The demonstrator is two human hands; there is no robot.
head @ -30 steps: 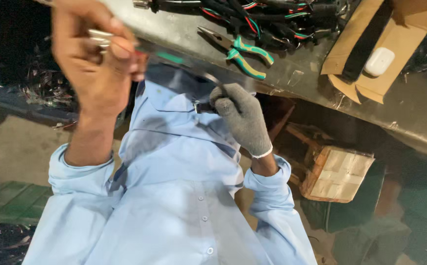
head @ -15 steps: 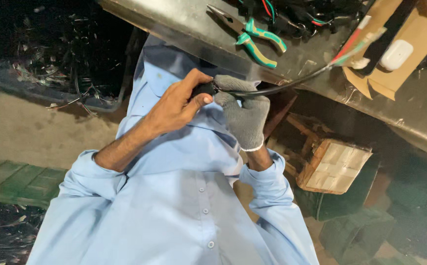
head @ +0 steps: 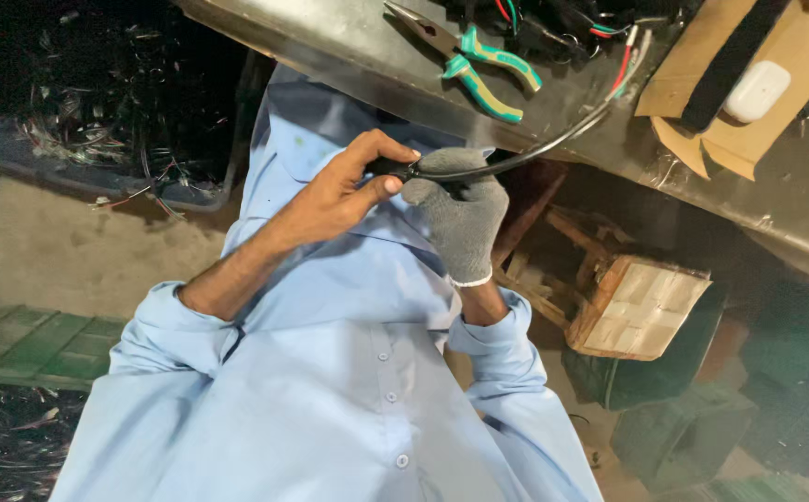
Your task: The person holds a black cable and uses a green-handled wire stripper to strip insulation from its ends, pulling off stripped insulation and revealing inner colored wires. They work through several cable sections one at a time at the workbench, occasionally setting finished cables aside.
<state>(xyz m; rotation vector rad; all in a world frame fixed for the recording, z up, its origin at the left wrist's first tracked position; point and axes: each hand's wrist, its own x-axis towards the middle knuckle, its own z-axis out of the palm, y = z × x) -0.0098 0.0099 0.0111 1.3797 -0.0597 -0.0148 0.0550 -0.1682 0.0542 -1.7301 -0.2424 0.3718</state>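
My bare left hand [head: 344, 191] pinches the near end of a black sheathed cable [head: 525, 153] between thumb and fingers. My right hand [head: 460, 214], in a grey knit glove, is closed around the same cable right beside it. Both hands are in front of my light blue shirt [head: 330, 372]. The cable arcs up to the right onto the metal tabletop [head: 348, 42], where red, green and white wire ends [head: 629, 51] stick out of it.
Green-handled pliers [head: 488, 70] lie on the table beside a tangle of coloured wires [head: 553, 23]. An open cardboard box [head: 692, 102] holds a white object [head: 753, 90]. Below the table stand a wooden block [head: 641, 307] and a dark tray of scrap wire [head: 98, 130].
My left hand has come down from near the camera, where it held a small metal piece, and now grips the cable beside the gloved hand. The cable's wire end has swung right.
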